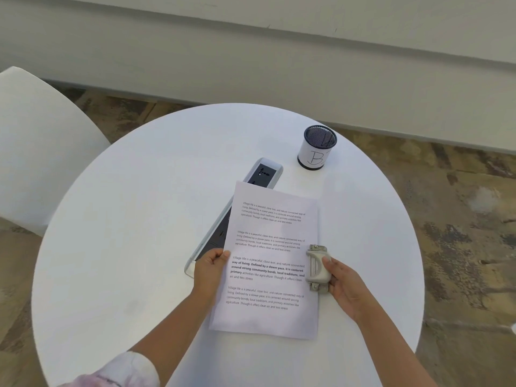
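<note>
A white sheet of printed paper (268, 314) lies slightly raised over the round white table (139, 219). My left hand (209, 270) pinches its left edge, thumb on top. A grey hole punch (317, 268) sits against the paper's right edge. My right hand (344, 286) grips the punch from the right, with its thumb on the lever.
A built-in power socket strip (264, 173) runs diagonally under the paper's upper left. A black mesh pen cup (317, 148) wrapped in white paper marked "B" stands at the back right. A white chair (36, 152) is at the left. Patterned floor surrounds the table.
</note>
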The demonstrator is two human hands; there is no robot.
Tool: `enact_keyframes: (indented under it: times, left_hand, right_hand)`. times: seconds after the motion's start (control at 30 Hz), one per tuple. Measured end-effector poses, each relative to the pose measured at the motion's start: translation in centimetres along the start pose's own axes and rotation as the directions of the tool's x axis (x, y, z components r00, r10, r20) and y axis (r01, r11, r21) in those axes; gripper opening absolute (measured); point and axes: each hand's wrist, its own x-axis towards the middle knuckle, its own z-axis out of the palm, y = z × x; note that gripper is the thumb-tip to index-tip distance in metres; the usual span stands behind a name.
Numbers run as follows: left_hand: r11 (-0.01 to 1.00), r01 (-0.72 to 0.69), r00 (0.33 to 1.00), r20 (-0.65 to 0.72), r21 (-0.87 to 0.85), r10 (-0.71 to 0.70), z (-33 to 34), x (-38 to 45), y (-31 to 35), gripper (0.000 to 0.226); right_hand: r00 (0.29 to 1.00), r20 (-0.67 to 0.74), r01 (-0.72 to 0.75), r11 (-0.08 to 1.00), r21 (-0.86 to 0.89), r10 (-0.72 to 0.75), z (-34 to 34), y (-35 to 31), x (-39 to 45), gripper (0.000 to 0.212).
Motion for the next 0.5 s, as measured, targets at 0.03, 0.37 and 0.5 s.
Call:
enact_keyframes:
  times: [0.03, 0.37, 0.5]
  left_hand:
    - [1.0, -0.004, 1.0, 0.001, 0.015, 0.004, 0.0, 0.1, 0.0, 0.015]
    - [0.997, 0.03, 1.0, 0.005, 0.071, -0.031, -0.5, 1.1, -0.8, 0.017]
    - [0.997, 0.05, 0.999, 0.017, 0.054, -0.051, -0.5, 1.2, -0.8, 0.014]
  right_hand:
    - [1.0, -0.01, 0.0, 1.0, -0.004, 0.0, 0.0, -0.1, 0.0, 0.033]
    - [0.998, -0.054, -0.013, 0.999, -0.037, 0.011, 0.0, -0.2, 0.3, 0.033]
    - [0.997, -0.082, -0.008, 0.999, -0.031, 0.006, -0.2, 0.0, 0.5, 0.033]
